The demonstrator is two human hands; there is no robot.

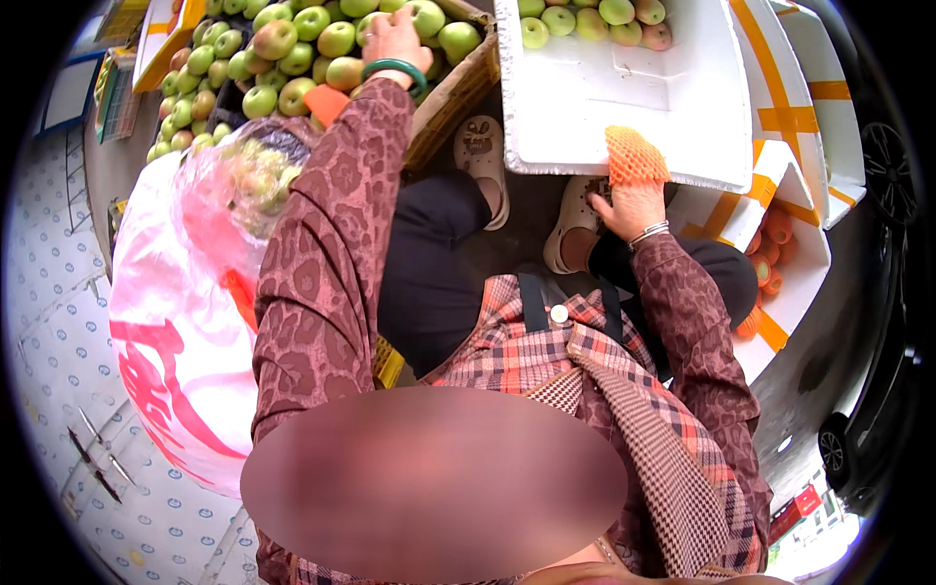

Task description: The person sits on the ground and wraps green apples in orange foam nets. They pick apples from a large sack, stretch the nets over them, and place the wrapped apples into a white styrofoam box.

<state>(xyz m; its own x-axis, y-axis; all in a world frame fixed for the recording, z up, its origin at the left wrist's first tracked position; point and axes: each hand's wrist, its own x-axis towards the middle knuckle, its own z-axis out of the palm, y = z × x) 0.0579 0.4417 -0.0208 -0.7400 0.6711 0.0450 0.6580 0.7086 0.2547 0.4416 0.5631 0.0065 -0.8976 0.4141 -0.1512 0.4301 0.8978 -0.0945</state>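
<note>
At the top, my left hand [390, 44], a green bangle at its wrist, reaches onto a pile of green and reddish apples [295, 57] in a yellow crate [454, 109]; its fingers are bent, and what they grip is hidden. My right hand [632, 208] holds an orange foam mesh sleeve [634, 146] beside the near wall of a white foam box [570, 149]; the sleeve partly hides the fingers. That box has several apples [616, 13] at its far end. An orange piece [327, 102] lies below my left hand among the apples.
A white-and-pink plastic bag [171, 322] and clear bagged contents [258, 185] are at my left. More foam boxes [790, 49], one holding orange sleeved items [770, 253], stand at my right. My feet [478, 166] are between the containers. A dark car [873, 322] is far right.
</note>
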